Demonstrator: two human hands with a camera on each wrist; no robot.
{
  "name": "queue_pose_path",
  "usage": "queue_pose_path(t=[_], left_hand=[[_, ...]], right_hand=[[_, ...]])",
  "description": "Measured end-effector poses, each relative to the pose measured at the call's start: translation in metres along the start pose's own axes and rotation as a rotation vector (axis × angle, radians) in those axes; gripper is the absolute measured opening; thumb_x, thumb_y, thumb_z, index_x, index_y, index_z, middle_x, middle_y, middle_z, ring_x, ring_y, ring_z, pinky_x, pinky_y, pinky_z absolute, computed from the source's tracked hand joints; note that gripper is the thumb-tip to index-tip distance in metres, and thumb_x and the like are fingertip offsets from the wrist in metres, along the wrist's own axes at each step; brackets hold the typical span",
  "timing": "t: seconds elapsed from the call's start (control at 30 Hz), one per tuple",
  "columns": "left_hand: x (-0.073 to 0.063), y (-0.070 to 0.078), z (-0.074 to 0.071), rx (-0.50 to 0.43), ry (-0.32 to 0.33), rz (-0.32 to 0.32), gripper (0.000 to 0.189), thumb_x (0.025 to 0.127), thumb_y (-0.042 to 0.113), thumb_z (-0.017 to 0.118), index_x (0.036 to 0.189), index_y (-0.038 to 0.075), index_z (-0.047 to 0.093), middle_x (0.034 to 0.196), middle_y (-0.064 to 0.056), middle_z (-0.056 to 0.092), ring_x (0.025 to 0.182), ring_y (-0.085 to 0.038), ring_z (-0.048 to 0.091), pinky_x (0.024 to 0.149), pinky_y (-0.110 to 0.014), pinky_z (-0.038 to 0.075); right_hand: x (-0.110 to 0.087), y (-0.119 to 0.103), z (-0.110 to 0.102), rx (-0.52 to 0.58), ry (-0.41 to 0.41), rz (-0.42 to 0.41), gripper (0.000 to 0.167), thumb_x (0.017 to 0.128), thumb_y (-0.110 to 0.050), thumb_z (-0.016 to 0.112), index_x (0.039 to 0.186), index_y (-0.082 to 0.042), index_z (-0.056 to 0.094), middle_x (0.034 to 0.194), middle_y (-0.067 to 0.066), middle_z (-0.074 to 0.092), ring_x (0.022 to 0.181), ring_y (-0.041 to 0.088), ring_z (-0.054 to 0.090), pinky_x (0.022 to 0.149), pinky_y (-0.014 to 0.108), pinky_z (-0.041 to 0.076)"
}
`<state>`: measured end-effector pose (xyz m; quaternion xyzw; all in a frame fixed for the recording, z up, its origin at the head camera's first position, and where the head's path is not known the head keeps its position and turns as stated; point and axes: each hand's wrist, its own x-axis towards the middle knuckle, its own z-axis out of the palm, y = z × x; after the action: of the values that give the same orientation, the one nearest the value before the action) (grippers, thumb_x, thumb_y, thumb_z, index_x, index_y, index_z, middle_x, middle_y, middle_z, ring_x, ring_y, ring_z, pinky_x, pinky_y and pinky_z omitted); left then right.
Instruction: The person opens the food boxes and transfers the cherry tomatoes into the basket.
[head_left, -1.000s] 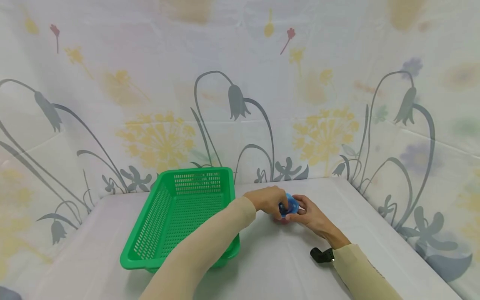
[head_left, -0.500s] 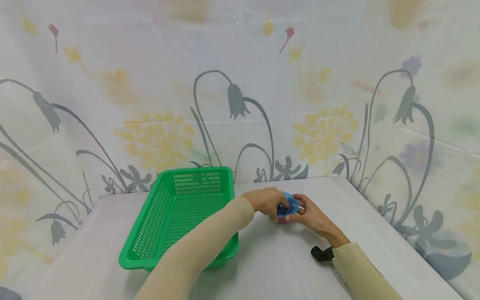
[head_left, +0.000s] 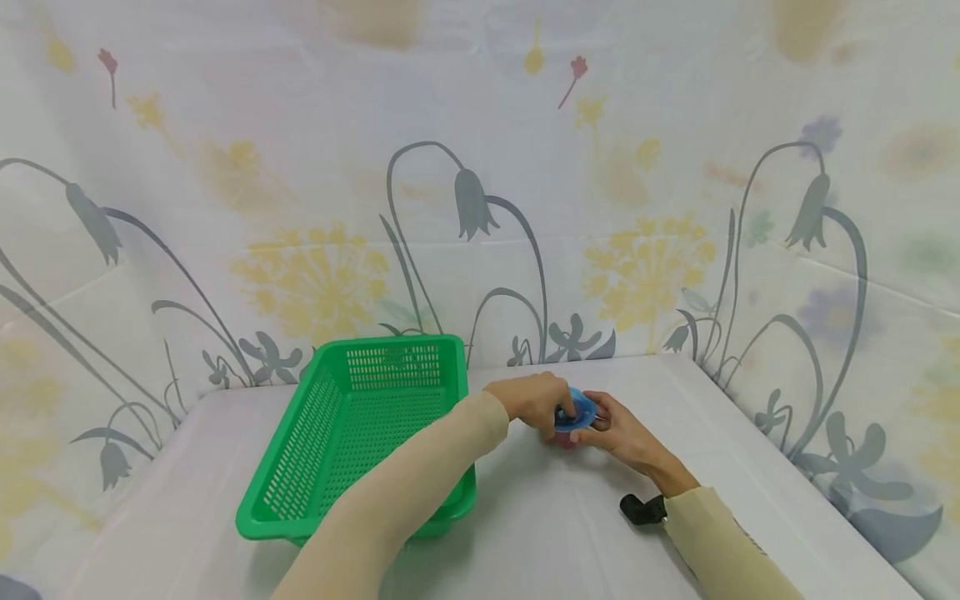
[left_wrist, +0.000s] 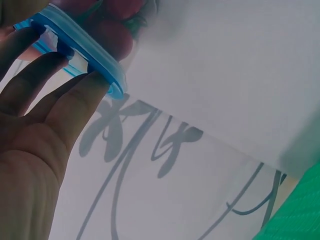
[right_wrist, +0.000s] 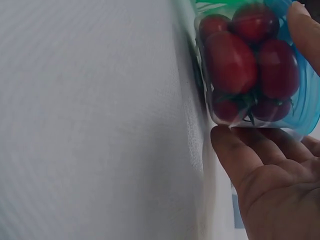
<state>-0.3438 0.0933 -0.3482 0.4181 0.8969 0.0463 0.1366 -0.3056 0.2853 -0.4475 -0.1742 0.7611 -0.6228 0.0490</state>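
Note:
A small clear plastic container (right_wrist: 205, 107) with several red cherry tomatoes (right_wrist: 231, 62) and green stems inside stands on the white cloth. Its blue lid (head_left: 581, 408) is on top, tilted towards the head camera. My left hand (head_left: 531, 400) has its fingers bent onto the lid; in the left wrist view the fingertips touch the blue rim (left_wrist: 95, 55). From the other side my right hand (head_left: 633, 440) grips the container, thumb at the lid's edge and fingers along the wall. Whether the lid is fully seated is hidden behind the fingers.
A green perforated basket (head_left: 288, 527) stands left of the container, with my left forearm (head_left: 420, 492) across its near right corner. A black device (head_left: 641, 510) is strapped at my right wrist. A flower-printed cloth (head_left: 480, 275) rises behind the table.
Both hands stay at the container with only small finger shifts. The lid tilts slightly between frames. The basket stays where it was.

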Motion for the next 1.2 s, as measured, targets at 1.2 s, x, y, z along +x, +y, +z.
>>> queue_pose_path(t=[1.2], left_hand=[[0.001,-0.005,-0.003,-0.099,-0.011,0.009,0.046,0.079,0.003,0.071,0.120,0.021,0.069,0.116,0.004,0.064,0.095,-0.008,0.053,0.081,-0.023,0.047]], right_hand=[[-0.001,-0.018,0.013,0.125,0.052,0.184,0.078,0.085,-0.008,0.066,0.145,-0.002,0.015,0.148,0.023,0.021,0.131,0.036,0.036,0.109,0.052,0.026]])
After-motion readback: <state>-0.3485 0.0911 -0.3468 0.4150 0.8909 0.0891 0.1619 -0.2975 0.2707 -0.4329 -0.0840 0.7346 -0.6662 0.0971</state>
